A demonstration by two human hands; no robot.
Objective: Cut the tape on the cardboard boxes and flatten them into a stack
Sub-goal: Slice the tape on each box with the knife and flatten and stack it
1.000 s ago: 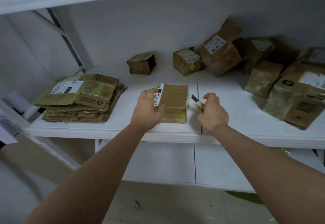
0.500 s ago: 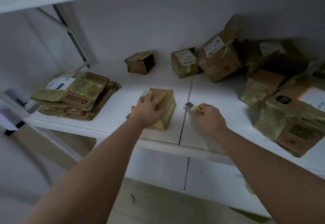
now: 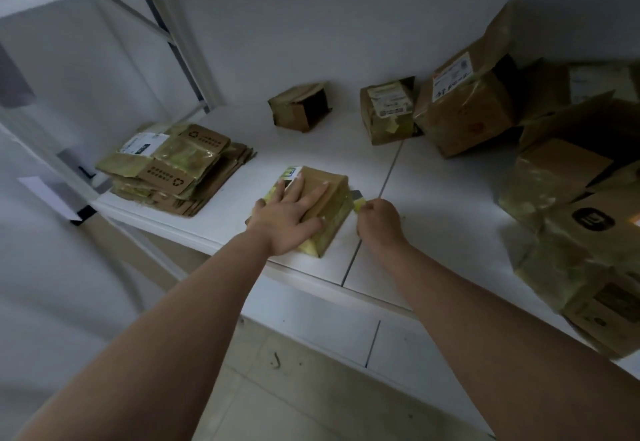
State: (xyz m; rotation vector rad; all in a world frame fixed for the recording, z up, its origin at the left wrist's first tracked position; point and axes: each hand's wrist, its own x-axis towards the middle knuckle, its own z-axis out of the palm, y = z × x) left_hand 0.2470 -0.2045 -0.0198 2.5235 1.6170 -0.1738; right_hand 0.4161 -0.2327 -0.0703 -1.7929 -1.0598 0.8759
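Head view: left hand (image 3: 289, 220) lies flat with fingers spread, pressing on top of a small taped cardboard box (image 3: 320, 210) at centre frame, near the front edge of the white shelf (image 3: 433, 205). Just right of it, the right hand (image 3: 377, 224) is fisted round a yellow-handled cutter (image 3: 358, 199), its blade at the box's right side. Flattened boxes (image 3: 176, 166) are stacked at mid-left; unopened boxes (image 3: 568, 177) crowd the right side.
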